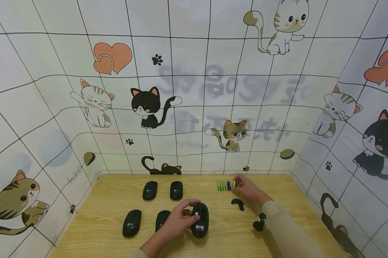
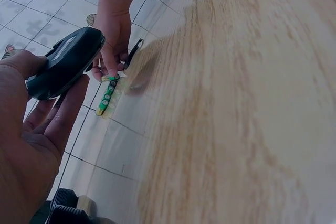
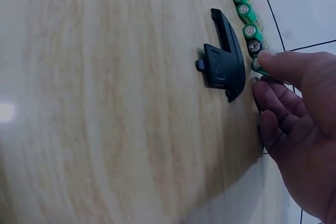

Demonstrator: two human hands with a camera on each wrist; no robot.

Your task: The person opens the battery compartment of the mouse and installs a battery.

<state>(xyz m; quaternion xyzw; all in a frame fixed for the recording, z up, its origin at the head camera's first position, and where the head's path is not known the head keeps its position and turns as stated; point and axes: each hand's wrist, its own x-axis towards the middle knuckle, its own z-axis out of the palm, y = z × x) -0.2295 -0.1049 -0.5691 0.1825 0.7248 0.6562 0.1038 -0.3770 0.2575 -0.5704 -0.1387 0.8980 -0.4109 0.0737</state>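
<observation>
The black mouse (image 1: 200, 222) is gripped, underside showing, by the left hand (image 1: 180, 219); the end battery (image 3: 256, 66), right of the other batteries (image 1: 222, 185), is apparently pinched by the right hand (image 1: 247, 187), the contact partly hidden. It should be lifted cleanly, with the row left undisturbed.

The right sleeve (image 1: 289, 229), plain beige, runs toward 5 o'clock in the head view; a small black camera (image 1: 258, 225) with a yellow patch sits by its cuff, blocky near 12 o'clock in the left wrist view. The left cuff (image 1: 138, 254), also beige, shows at 7 o'clock. The left hand (image 1: 180, 217) and right hand (image 1: 246, 186) are bare
</observation>
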